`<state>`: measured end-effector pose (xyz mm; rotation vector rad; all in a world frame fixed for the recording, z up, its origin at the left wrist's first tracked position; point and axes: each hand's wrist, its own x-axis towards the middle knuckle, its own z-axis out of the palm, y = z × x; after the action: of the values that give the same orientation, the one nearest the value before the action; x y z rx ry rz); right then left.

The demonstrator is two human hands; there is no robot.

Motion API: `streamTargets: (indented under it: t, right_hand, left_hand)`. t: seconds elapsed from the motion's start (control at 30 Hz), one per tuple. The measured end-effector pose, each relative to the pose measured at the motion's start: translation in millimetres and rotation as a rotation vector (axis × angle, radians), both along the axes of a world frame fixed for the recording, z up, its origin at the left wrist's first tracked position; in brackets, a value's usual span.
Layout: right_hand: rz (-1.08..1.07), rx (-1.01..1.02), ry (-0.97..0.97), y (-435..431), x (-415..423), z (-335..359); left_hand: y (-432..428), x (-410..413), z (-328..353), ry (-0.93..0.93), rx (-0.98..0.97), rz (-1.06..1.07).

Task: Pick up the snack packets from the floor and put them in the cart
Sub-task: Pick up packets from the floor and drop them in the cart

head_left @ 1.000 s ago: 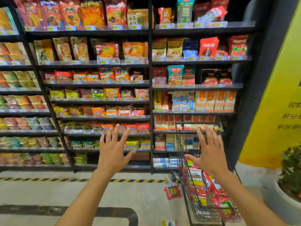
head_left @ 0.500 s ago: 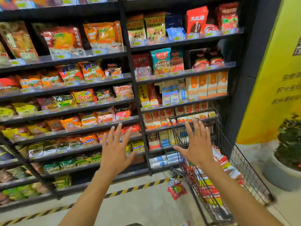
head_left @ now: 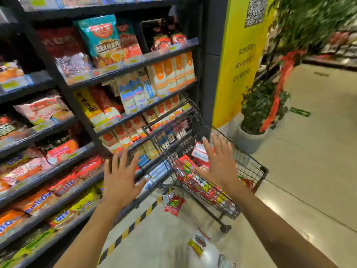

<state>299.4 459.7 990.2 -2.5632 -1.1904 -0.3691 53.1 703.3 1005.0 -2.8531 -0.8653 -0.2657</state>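
Both hands up in front, palms out, empty. Left hand has fingers spread wide, hovering before the shelves. Right hand likewise splayed, over the cart, touching nothing as far as I can see.

Cart stands close against the shelves, wire basket already part-filled w/ red and yellow packets. Two more still on the floor: a red packet just beside the cart's near-left corner, near the yellow/black floor stripe, and a pale packet w/ red-yellow print nearer the person, between the arms at bottom of frame. Poss. a third at the very bottom edge, too blurred to call.

Handling, my guess: light, soft foil/plastic bags, crinkly, a bit slick, contents prob. crushable. Best taken by pinching a sealed edge or corner, or a loose palm grab across the middle w/o squeezing. Flat ones on smooth tile may need a fingertip slid under the edge first. Drop into cart, no need to place carefully.
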Motion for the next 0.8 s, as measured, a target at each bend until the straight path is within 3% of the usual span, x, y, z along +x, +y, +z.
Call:
streamTargets:
  t: [0.3,0.57,0.8]
  right_hand:
    - [-0.398,-0.063,0.113,-32.7,-77.4,-60.4]
    - [-0.705,-0.198,0.281,-99.5,-132.3,-148.3]
    - [-0.862,-0.192,0.418,-165.9,-132.5,-271.5]
  left_hand:
    - [35.0,66.6,-70.5,0.128,-0.177,-0.479]
    - [-29.7,110.5,-166.5,0.324,-0.235,-0.772]
    - [-101.8,156.3,-289.1,0.499,-0.190,-0.905]
